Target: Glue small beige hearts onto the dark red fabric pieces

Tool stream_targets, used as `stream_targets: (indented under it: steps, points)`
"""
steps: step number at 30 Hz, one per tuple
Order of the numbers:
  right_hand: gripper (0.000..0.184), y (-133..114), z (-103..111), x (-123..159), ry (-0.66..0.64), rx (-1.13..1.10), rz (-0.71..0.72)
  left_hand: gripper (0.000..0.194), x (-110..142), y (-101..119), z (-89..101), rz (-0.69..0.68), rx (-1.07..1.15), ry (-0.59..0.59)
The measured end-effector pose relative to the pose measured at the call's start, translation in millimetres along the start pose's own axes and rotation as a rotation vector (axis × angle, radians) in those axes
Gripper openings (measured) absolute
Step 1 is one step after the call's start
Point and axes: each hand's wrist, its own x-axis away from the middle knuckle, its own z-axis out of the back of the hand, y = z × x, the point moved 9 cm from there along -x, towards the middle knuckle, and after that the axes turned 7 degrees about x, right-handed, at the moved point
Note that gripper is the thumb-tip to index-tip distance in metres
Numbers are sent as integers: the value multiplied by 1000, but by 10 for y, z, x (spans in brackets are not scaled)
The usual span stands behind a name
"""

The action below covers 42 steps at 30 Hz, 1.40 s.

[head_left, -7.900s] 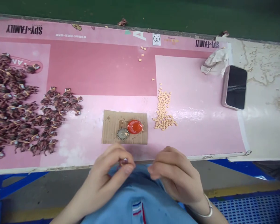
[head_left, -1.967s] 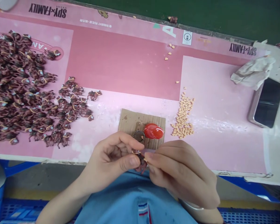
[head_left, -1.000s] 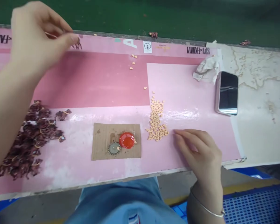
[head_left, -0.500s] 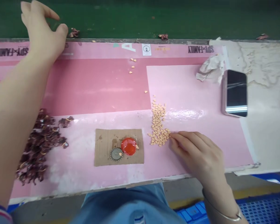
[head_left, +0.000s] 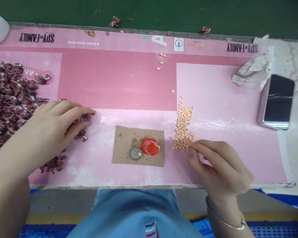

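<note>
My left hand (head_left: 56, 127) lies over the right edge of a heap of small brown figures with yellow bands (head_left: 8, 99), its fingertips on a few loose ones; it holds nothing I can see. My right hand (head_left: 220, 165) has its fingertips at the lower end of a strip of tiny tan heart-shaped pieces (head_left: 182, 129), with nothing visible in it. Between the hands lies a cardboard square (head_left: 123, 138) bearing a glossy red blob (head_left: 150, 146) and a toothed bottle cap (head_left: 135, 153), which touch each other.
A pink printed board (head_left: 116, 79) carries everything, with a few stray tan pieces near its top. A crumpled tissue (head_left: 254, 72) and a phone (head_left: 276, 102) lie at the right. A green surface runs beyond the far edge, with several brown bits on it.
My left hand has come back from the far edge down to the brown heap, which now shows more fully as the view shifted. My right hand has curled slightly at the tan pieces.
</note>
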Motion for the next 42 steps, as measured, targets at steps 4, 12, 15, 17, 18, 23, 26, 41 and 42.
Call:
stream_targets:
  steps: [4, 12, 15, 17, 18, 23, 26, 41, 42]
  points:
    - [24, -291, -134, -124, 13, -96, -1, 53, 28, 44, -83, -9, 21, 15]
    - [22, -389, -238, -143, 11, -136, 36, 63, -72, 56, -33, -16, 217, 69]
    - [22, -389, -240, -141, 5, -142, 40, 55, -40, 6, -34, 13, 256, 70]
    - [23, -390, -242, -137, 0, -140, 36, 54, 0, 4, -60, -26, 250, 47]
    - [23, -391, -246, -136, -5, -137, 34, 55, 22, 5, -84, -51, 244, 28]
    - [22, -405, -250, -134, -17, -118, 30, 52, 73, -9, -111, -113, 224, 70]
    - [22, -421, -247, -142, -20, -114, 42, 47, 44, 81, -99, -186, 290, 98]
    - [26, -436, -148, -169, -2, -146, 40, 23, 151, 353, 89, -134, 437, 202]
    - [26, -450, -130, -180, -9, -163, 29, 20, 191, 409, 99, -126, 499, 207]
